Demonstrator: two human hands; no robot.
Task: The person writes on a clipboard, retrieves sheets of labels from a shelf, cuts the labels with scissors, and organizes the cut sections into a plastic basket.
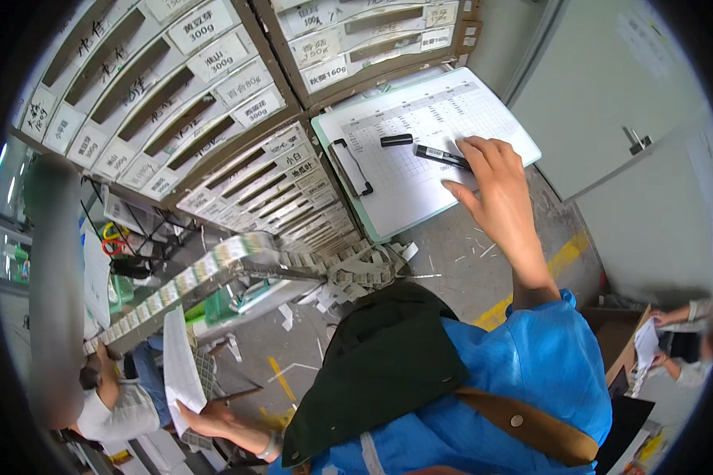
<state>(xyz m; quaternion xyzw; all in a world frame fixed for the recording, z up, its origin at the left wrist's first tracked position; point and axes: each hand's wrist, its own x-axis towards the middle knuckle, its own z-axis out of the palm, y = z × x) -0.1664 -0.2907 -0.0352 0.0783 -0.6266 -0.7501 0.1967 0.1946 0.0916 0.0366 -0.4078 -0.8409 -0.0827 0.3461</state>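
The right hand [501, 186] reaches over a pale-green clipboard [358, 207], its fingers spread open and gently bent, the thumb set apart from them. A black marker [440, 156] lies across the printed grid sheet [388, 194], one end running under the fingertips; whether they touch it I cannot tell. A black cap [396, 140] sits just beyond the marker's other end.

The clipboard's upper long edge lies close to the drawer cabinets [166, 95], and its clip is on the left short side. Past its lower edge there is bare grey floor [451, 269], scattered with paper scraps and crossed by a yellow line [569, 255], so the right forearm has room on that side — up to the grey door [610, 95].

Well apart, at lower left, the left hand [210, 419] closes on a folded white paper [182, 368], the thumb along its edge. Near it runs a strip of labels [190, 279].

What holds the clipboard up is hidden. Dark green cloth [388, 348] and a blue sleeve [558, 340] cover much of the foreground, a grey shape at far left is too blurred to name, and two co-workers — one at each side — are partly cut off.
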